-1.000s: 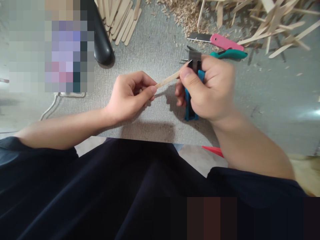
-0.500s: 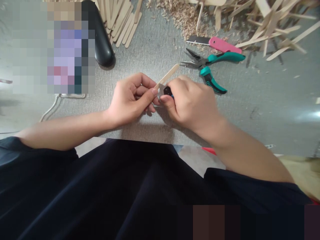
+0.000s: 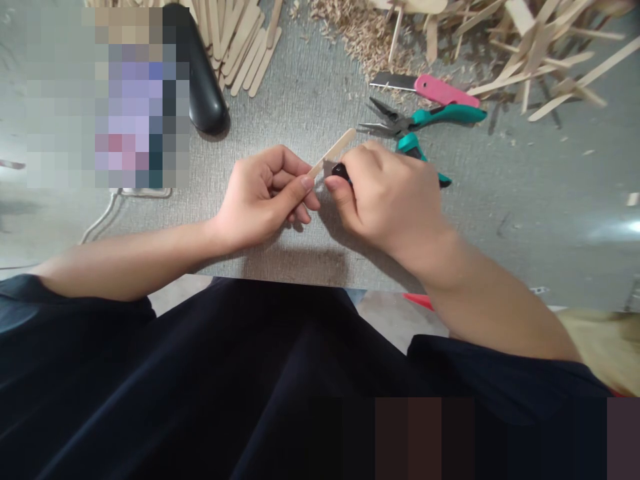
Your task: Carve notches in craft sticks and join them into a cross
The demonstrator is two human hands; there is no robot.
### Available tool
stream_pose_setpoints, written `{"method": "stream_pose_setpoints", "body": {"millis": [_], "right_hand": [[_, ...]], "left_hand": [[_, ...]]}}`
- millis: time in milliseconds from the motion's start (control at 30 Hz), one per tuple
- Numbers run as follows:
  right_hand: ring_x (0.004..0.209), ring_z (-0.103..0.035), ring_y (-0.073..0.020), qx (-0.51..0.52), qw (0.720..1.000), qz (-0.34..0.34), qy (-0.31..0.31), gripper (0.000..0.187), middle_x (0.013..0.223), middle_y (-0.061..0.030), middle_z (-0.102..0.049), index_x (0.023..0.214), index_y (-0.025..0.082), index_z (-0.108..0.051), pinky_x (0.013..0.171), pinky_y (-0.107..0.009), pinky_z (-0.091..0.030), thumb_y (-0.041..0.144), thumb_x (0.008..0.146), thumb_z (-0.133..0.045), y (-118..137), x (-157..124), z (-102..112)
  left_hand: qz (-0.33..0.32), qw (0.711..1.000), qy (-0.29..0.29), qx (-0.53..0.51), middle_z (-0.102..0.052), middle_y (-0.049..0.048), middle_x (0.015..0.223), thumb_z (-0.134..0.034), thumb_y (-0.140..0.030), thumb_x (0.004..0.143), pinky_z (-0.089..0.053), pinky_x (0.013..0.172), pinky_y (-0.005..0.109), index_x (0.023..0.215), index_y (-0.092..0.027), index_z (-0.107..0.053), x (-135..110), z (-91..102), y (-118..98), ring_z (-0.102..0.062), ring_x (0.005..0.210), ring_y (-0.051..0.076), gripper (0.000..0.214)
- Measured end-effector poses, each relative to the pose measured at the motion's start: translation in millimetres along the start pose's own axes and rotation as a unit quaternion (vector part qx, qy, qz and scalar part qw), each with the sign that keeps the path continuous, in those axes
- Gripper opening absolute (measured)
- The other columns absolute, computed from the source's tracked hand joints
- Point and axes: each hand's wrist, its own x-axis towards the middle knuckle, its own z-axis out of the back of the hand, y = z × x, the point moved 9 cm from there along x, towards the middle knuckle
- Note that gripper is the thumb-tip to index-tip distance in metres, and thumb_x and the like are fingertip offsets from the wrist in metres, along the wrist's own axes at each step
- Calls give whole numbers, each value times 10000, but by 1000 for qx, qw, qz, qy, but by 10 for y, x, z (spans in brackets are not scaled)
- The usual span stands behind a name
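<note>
Between the thumb and fingers of my left hand (image 3: 273,190) I pinch one end of a flat wooden craft stick (image 3: 337,148). Its rounded free end points up and to the right. My right hand (image 3: 393,193) is closed round the dark handle of a small knife (image 3: 341,171), most of which the fist hides. The short metal blade lies along the stick's lower right side, close to its edge; whether it touches I cannot tell. Just beyond my right hand lie long-nose pliers (image 3: 400,123) with teal and black handles, jaws apart.
Above the pliers rests a pink-handled blade (image 3: 445,90). Wood shavings (image 3: 370,40) and a jumbled heap of sticks (image 3: 540,53) lie at the far right. Neater craft sticks (image 3: 245,50) sit at the back left beside a black rounded case (image 3: 203,87). A white cable (image 3: 103,217) runs left.
My right hand with the knife has shifted slightly up and right, along the stick toward its free end. My left hand keeps its pinch and has hardly moved.
</note>
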Motion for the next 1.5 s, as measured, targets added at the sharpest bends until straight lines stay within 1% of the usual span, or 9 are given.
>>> {"method": "stream_pose_setpoints", "body": {"millis": [133, 300, 433, 600, 800, 1033, 1267, 1400, 1500], "right_hand": [[892, -744, -280, 15, 1000, -22, -12, 642, 1132, -147, -810, 1237, 200, -725, 731, -383, -466, 605, 1282, -228, -127, 15, -6], [857, -739, -297, 24, 999, 15, 27, 591, 1000, -150, -793, 1157, 176, -732, 701, -402, -422, 535, 1255, -273, 69, 18, -131], [829, -730, -291, 14, 999, 28, 40, 580, 988, -152, -790, 1160, 171, -738, 667, -400, -374, 520, 1249, -283, 152, 15, -122], [838, -733, -305, -18, 999, 28, 29, 591, 969, -149, -777, 1141, 185, -730, 650, -399, -343, 580, 1250, -304, 74, 24, -68], [902, -764, -299, 7, 1000, -20, 8, 654, 1139, -172, -825, 1279, 175, -728, 743, -403, -461, 597, 1276, -229, -158, 56, -52], [809, -732, -312, 33, 998, 16, 46, 581, 956, -160, -792, 1127, 178, -718, 673, -414, -374, 544, 1244, -282, 115, 24, -158], [934, -774, -314, 30, 999, -12, 26, 548, 1127, -170, -838, 1287, 173, -718, 727, -412, -428, 544, 1243, -318, -93, 64, -107], [852, -754, -314, 30, 998, 3, 62, 528, 1000, -159, -810, 1165, 170, -730, 699, -413, -380, 508, 1224, -329, 40, 54, -162], [835, -748, -313, 26, 998, 1, 59, 543, 995, -156, -807, 1182, 170, -734, 683, -403, -352, 505, 1226, -309, 76, 45, -152]], "left_hand": [[6, 1000, 1, -3, -837, 8, 739, -906, -234, 1076, -597, 539, 171, 939, -179, -687, -4, -15, 6, -772, 576, 101, 264], [19, 1000, -4, -15, -834, 1, 732, -863, -148, 1088, -581, 534, 153, 926, -178, -675, 7, -21, 32, -772, 575, 87, 250], [19, 1000, 1, -11, -839, -8, 746, -872, -193, 1097, -589, 540, 167, 933, -193, -673, 26, -21, 43, -770, 583, 90, 258], [23, 1000, 4, -7, -838, 4, 761, -894, -271, 1094, -592, 542, 202, 916, -204, -683, 42, -9, 49, -783, 590, 107, 284], [25, 1000, 5, 2, -834, 8, 732, -863, -184, 1094, -580, 537, 184, 930, -176, -691, 14, -32, 44, -769, 573, 97, 238], [30, 999, -9, -15, -835, 1, 731, -826, -135, 1106, -562, 527, 176, 908, -181, -682, 39, -10, 79, -770, 569, 92, 249], [32, 999, 5, -8, -832, -3, 715, -778, -89, 1121, -556, 519, 167, 928, -176, -684, 30, -35, 69, -766, 559, 87, 231], [31, 999, -2, -13, -823, -14, 706, -725, -58, 1137, -557, 517, 160, 921, -179, -666, 35, -31, 65, -764, 557, 81, 254], [32, 999, -3, -10, -828, -19, 718, -746, -67, 1129, -559, 527, 160, 924, -179, -664, 35, -32, 69, -769, 563, 81, 247]]}}
